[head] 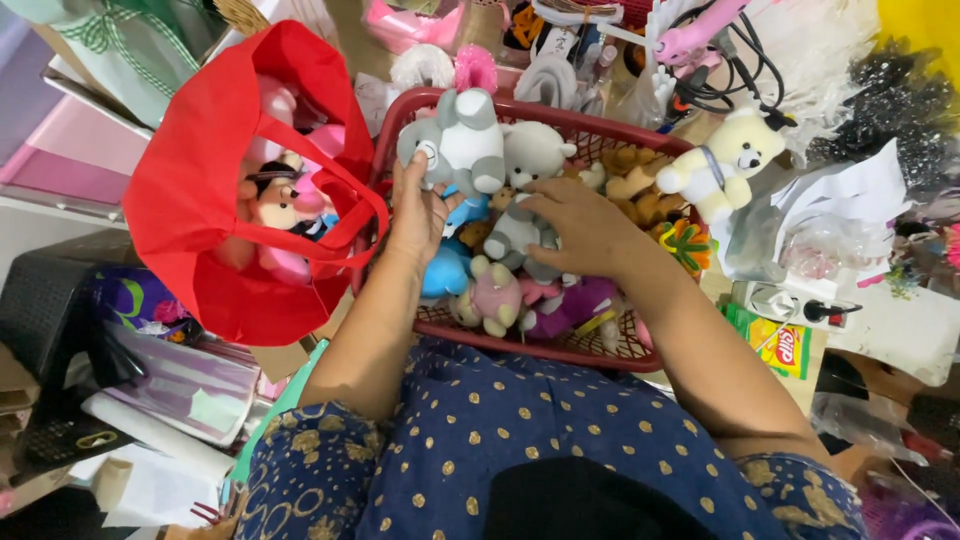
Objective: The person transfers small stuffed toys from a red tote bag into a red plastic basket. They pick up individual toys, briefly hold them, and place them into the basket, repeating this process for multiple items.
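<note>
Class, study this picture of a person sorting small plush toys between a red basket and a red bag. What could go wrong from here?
1. The left hand holds a grey plush high above the red basket; it might slip and drop.
2. The right hand digs among heaped toys, so some could spill over the rim.
3. The red bag hangs on the left forearm, already full; it may tip toys out.

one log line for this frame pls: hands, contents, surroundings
left hand: holds grey plush | right hand: on grey bear | red basket: full of plush | red bag: beside basket
</note>
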